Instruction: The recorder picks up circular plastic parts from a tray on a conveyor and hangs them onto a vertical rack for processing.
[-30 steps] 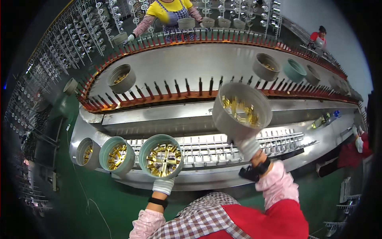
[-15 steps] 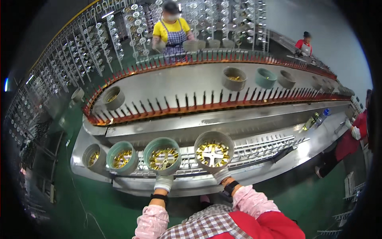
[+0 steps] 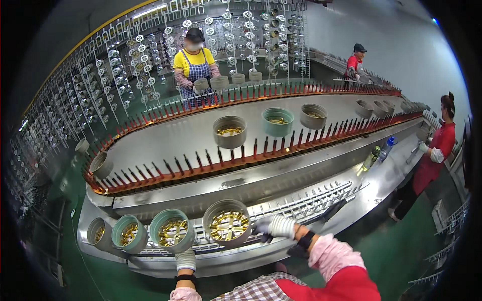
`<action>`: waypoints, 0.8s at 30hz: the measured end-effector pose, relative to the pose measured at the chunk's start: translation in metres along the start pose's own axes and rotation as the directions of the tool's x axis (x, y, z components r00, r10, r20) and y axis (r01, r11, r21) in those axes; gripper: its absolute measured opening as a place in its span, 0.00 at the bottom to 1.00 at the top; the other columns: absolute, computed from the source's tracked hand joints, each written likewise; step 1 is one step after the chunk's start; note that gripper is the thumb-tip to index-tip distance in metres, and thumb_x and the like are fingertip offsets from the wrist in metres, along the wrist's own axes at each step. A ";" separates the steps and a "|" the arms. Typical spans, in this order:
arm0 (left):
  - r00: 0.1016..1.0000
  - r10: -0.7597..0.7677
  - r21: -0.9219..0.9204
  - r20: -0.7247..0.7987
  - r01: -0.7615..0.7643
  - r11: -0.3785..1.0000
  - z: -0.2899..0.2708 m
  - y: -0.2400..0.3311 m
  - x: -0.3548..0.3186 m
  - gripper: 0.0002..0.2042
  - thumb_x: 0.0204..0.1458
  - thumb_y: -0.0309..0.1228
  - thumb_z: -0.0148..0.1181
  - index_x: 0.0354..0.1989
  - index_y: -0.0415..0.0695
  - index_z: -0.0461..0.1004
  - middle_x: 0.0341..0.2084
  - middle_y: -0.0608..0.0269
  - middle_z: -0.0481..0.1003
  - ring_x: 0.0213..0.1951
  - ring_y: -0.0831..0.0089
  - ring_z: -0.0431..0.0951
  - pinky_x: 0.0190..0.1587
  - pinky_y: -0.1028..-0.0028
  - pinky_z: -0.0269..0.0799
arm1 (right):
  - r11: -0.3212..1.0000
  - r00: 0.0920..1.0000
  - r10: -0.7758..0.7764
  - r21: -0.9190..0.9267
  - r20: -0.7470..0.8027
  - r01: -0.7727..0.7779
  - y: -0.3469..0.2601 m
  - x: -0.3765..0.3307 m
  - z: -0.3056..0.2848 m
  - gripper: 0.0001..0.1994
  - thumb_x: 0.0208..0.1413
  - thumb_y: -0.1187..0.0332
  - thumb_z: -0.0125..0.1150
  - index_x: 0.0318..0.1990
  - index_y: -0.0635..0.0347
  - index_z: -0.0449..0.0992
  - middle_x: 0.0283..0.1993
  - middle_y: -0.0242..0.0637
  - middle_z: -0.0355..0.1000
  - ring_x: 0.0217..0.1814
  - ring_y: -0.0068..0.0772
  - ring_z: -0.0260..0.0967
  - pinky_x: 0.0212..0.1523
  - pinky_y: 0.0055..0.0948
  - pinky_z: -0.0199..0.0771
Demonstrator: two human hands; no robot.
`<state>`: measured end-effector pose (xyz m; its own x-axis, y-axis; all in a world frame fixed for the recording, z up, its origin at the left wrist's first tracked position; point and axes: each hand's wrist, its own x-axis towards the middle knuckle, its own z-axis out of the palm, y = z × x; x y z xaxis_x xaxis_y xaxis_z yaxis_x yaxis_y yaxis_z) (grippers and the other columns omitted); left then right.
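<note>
My left hand (image 3: pixel 186 260), in a pale glove, is at the near side of a green round tub (image 3: pixel 172 247); the tub hides its fingers. My right hand (image 3: pixel 275 227), in a white glove with dark fingers, is beside the right wall of a grey round tub (image 3: pixel 228 242), its fingers apart and somewhat blurred. Nothing shows in its grasp. Shiny gold-coloured pieces lie inside both tubs, some ringed along the walls. To the left stand another green tub (image 3: pixel 131 245) and a grey tub (image 3: pixel 103 243), also holding gold pieces.
Metal racks with rows of pegs (image 3: pixel 311 205) lie along the bench behind and right of the tubs. Beyond runs a curved conveyor with upright red-and-black spindles (image 3: pixel 221 158). Bottles (image 3: pixel 371 158) stand at the right. Co-workers are across the conveyor (image 3: pixel 193 70) and at right (image 3: pixel 439 145).
My right hand has come away from beneath the grey tub to its right side. My left hand stays by the green tub. The view has shifted, so the bench appears lower and further left.
</note>
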<state>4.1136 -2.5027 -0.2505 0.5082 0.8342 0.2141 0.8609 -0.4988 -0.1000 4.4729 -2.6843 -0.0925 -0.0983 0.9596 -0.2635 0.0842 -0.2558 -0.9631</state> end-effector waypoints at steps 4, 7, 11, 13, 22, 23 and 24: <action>0.997 -0.014 0.136 0.080 0.003 0.991 -0.055 0.052 0.006 0.11 0.47 0.28 0.40 0.33 0.42 0.71 0.30 0.53 0.73 0.35 0.60 0.73 0.39 0.61 0.66 | 0.984 0.909 -0.131 0.060 -0.396 0.168 -0.029 0.007 -0.128 0.14 0.49 0.71 0.52 0.45 0.60 0.68 0.34 0.35 0.69 0.35 0.24 0.68 0.33 0.24 0.70; 0.970 -0.050 0.223 0.237 -0.005 0.975 -0.057 0.057 -0.007 0.10 0.47 0.28 0.40 0.26 0.44 0.71 0.20 0.56 0.73 0.26 0.65 0.75 0.28 0.61 0.68 | 0.963 0.756 -0.264 -0.116 -0.599 0.245 -0.032 0.062 -0.192 0.21 0.47 0.70 0.53 0.50 0.64 0.62 0.41 0.40 0.68 0.35 0.26 0.66 0.35 0.24 0.67; 0.971 -0.082 0.158 0.224 0.047 0.986 -0.053 0.067 -0.011 0.08 0.45 0.27 0.43 0.28 0.41 0.70 0.23 0.55 0.73 0.28 0.65 0.75 0.28 0.64 0.69 | 0.894 0.650 -0.325 -0.447 -0.687 -0.025 -0.021 0.148 -0.236 0.26 0.44 0.56 0.54 0.51 0.59 0.62 0.47 0.52 0.65 0.50 0.53 0.61 0.47 0.36 0.62; 0.933 -0.122 0.165 0.340 0.068 0.984 -0.053 0.069 -0.012 0.09 0.45 0.27 0.42 0.28 0.41 0.70 0.23 0.56 0.73 0.28 0.64 0.75 0.29 0.64 0.69 | 0.928 0.632 -0.285 -0.372 -0.721 -0.007 -0.017 0.188 -0.239 0.23 0.43 0.56 0.55 0.46 0.57 0.67 0.44 0.47 0.68 0.48 0.47 0.63 0.45 0.36 0.63; 0.876 -0.265 0.058 0.403 0.264 0.963 -0.048 0.072 0.004 0.11 0.49 0.28 0.37 0.28 0.42 0.70 0.30 0.51 0.73 0.37 0.56 0.73 0.41 0.62 0.67 | 0.054 0.521 -0.831 -0.960 -0.196 -0.275 -0.064 0.196 -0.239 0.10 0.48 0.69 0.45 0.37 0.53 0.72 0.28 0.36 0.72 0.34 0.33 0.69 0.35 0.31 0.66; 0.867 -0.263 0.085 0.422 0.251 0.964 -0.051 0.076 0.011 0.11 0.48 0.27 0.37 0.27 0.42 0.70 0.29 0.51 0.73 0.36 0.57 0.73 0.39 0.62 0.68 | 0.155 0.479 -0.856 -0.980 -0.195 -0.122 -0.083 0.188 -0.245 0.11 0.49 0.69 0.43 0.37 0.53 0.71 0.27 0.35 0.73 0.31 0.30 0.69 0.32 0.29 0.67; 0.863 -0.239 0.079 0.445 0.228 0.970 -0.052 0.078 0.009 0.11 0.48 0.27 0.37 0.27 0.42 0.70 0.29 0.51 0.73 0.36 0.57 0.73 0.39 0.62 0.68 | 0.463 0.569 -0.766 -0.871 -0.300 0.165 -0.114 0.175 -0.247 0.10 0.50 0.68 0.43 0.37 0.53 0.72 0.25 0.34 0.72 0.28 0.29 0.69 0.29 0.26 0.66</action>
<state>4.1843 -2.5461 -0.2062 0.2429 0.9439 -0.2237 0.9534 -0.2749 -0.1246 4.6909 -2.4581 -0.0152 0.1768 0.7766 0.6047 0.8863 0.1416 -0.4409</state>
